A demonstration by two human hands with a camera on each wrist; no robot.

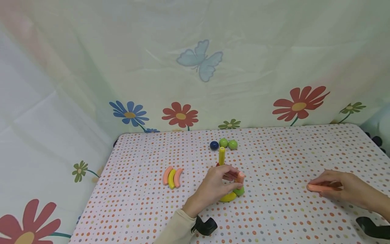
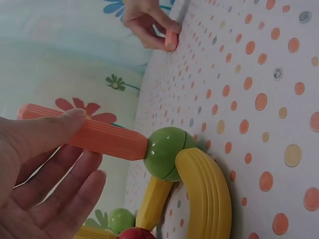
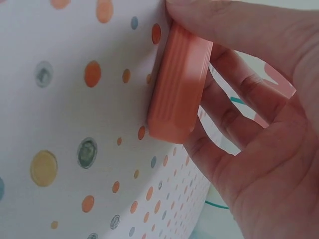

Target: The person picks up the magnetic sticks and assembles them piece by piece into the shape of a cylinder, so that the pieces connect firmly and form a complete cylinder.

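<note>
My left hand [image 1: 214,184] pinches an upright orange rod [image 2: 109,137] between thumb and fingers; the rod's lower end meets a green ball [image 2: 167,154]. A curved yellow piece [image 2: 204,199] and a straight yellow rod [image 2: 153,201] also meet this ball. Past them, a red ball [image 2: 135,233] lies at the bottom of the left wrist view. A yellow rod [image 1: 221,156] stands upright just beyond my left hand. Over at the right side of the table, my right hand [image 1: 344,184] grips another orange rod [image 3: 182,89], held lengthwise close over the cloth.
Left of the build lie two curved orange pieces [image 1: 178,178] with a curved yellow one [image 1: 171,179] between them. Behind it sit a dark blue ball [image 1: 214,145] and two green balls [image 1: 233,144]. A dotted cloth [image 1: 274,217] covers the table; a flowered curtain [image 1: 250,67] hangs at its back edge.
</note>
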